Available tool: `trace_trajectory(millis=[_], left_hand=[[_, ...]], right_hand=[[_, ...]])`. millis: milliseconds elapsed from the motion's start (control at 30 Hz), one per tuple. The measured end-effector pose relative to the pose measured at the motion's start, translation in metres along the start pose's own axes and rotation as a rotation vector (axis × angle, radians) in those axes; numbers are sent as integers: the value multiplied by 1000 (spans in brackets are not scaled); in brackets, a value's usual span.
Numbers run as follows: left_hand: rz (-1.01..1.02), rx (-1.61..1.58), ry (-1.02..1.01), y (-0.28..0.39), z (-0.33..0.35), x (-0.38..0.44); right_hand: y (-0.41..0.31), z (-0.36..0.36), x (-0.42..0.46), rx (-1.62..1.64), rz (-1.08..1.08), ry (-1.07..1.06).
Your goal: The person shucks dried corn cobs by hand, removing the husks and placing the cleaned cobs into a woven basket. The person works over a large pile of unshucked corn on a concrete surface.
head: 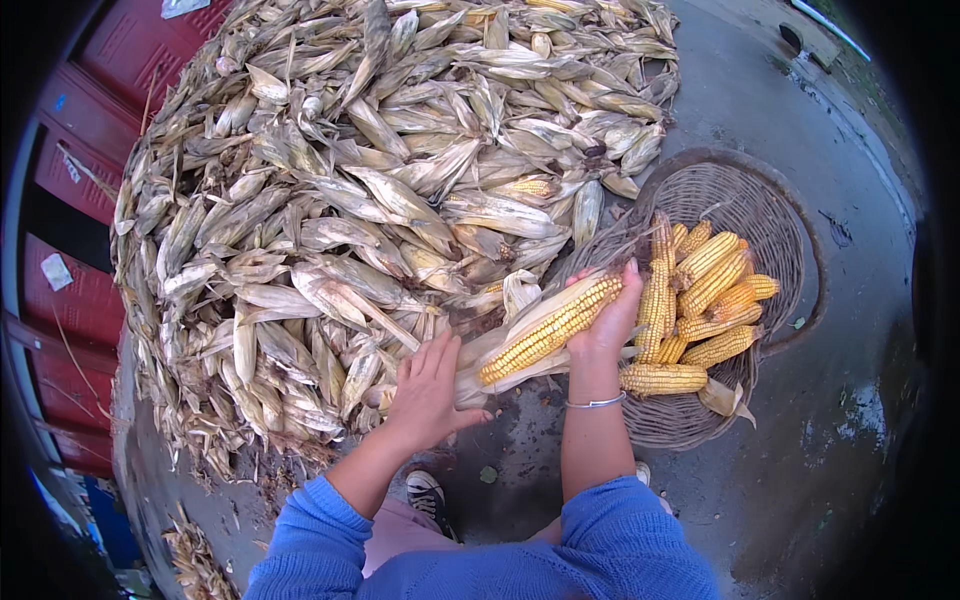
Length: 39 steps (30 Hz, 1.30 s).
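Note:
My right hand grips a yellow ear of corn near its upper right end; the kernels face up and pale dry husk lies peeled back around it. At the ear's lower left end, my left hand lies with its palm down and thumb apart over the husk leaves; whether it grips any husk underneath is hidden. Just right of my right hand, a round wicker basket holds several husked ears of corn. Beyond my hands lies a large heap of corn in dry husks.
A red panelled door or gate borders the heap on the left. Wet concrete ground lies right of the basket. A small pile of husks is at lower left. My sneaker shows below my hands.

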<state>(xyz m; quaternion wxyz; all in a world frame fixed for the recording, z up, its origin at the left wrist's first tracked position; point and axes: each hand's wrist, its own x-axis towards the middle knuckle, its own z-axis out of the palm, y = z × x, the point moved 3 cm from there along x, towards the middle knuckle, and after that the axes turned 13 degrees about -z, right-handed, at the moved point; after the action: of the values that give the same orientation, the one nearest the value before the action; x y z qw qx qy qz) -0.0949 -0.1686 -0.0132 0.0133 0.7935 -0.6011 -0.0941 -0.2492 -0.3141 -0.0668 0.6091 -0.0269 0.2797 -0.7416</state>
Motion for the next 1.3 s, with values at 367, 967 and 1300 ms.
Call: trace_trajectory(millis=[367, 967, 1300], left_hand=[[-281, -605, -587, -16, 51, 19], [-447, -1135, 70, -44, -9, 28], [-359, -387, 164, -13, 20, 5]], right_hand=[[8, 1, 4, 136, 280, -272], [93, -61, -34, -1155, 560, -682], [44, 27, -81, -276, 71, -385]])
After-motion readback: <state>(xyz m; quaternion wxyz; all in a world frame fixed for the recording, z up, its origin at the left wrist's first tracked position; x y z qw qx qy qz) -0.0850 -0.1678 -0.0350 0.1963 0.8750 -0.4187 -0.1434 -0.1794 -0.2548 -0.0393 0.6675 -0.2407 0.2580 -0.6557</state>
